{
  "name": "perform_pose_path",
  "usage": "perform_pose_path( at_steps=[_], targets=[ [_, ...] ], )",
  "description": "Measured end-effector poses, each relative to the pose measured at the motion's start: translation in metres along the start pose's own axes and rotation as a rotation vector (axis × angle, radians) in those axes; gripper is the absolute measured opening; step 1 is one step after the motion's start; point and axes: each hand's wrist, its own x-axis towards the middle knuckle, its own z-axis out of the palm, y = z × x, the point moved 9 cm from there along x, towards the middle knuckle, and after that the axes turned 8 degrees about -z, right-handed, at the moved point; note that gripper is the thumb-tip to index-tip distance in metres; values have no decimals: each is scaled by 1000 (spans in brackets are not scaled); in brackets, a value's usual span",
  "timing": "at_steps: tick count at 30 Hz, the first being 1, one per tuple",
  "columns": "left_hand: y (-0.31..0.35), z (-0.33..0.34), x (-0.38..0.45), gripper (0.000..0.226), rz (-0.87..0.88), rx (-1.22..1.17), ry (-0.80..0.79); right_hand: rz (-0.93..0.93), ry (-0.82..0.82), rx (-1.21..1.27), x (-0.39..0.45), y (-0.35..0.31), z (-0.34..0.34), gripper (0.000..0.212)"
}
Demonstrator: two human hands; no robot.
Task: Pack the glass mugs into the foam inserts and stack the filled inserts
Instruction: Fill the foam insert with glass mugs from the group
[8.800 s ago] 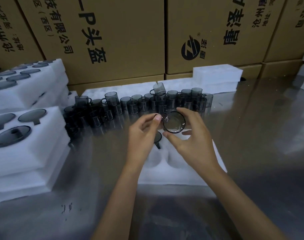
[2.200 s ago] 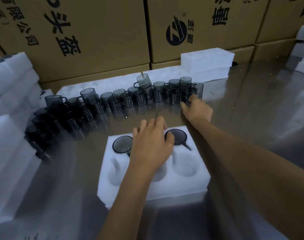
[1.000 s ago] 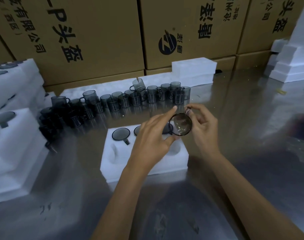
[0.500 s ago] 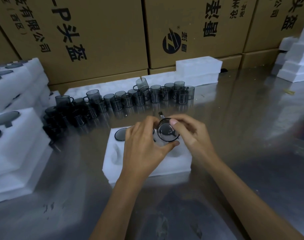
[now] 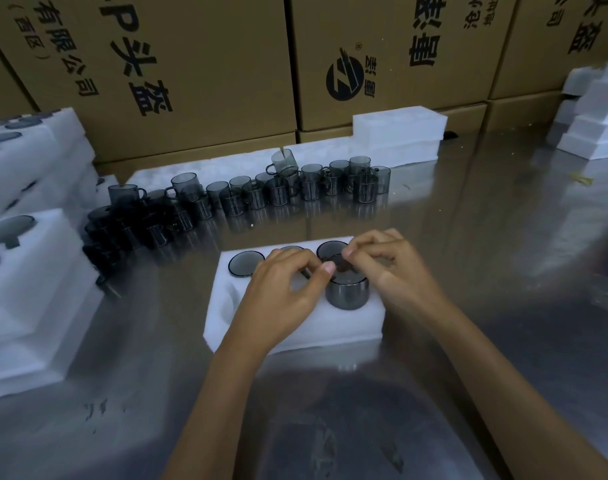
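Mug (image 5: 346, 293) now lowered into insert (image 5: 351, 323).

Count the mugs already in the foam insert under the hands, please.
4 visible. Three sit flush along the insert's far row: left mug, middle mug partly hidden by the left hand, right mug. A fourth mug stands half-inserted, near right.

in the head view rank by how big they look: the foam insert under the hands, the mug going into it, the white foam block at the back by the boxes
1. foam insert
2. white foam block, though it sits farther from the camera, so its true size against the insert is unsure
3. mug, clearly smallest
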Motion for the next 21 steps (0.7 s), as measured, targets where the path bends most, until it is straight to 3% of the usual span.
perform_pose_path(
  at_steps=[4, 7, 12, 17, 21],
  targets=[
    [-4, -2, 1, 9, -72, -19, 13, 20, -31, -16, 0, 5, 4, 27],
    [-11, 2, -1, 28, -113, 35, -35, 35, -65, -22, 1, 10, 9, 13],
    [-16, 10, 0, 50, -132, 112, -76, 197, -133, 194, -4, 29, 11, 44],
    [-24, 19, 3, 68, -184, 176, -164, 283, -201, 219, -10, 40, 21, 54],
    [-24, 20, 5, 71, -190, 182, -174, 278, -190, 212, -10, 40, 20, 58]
  ],
)
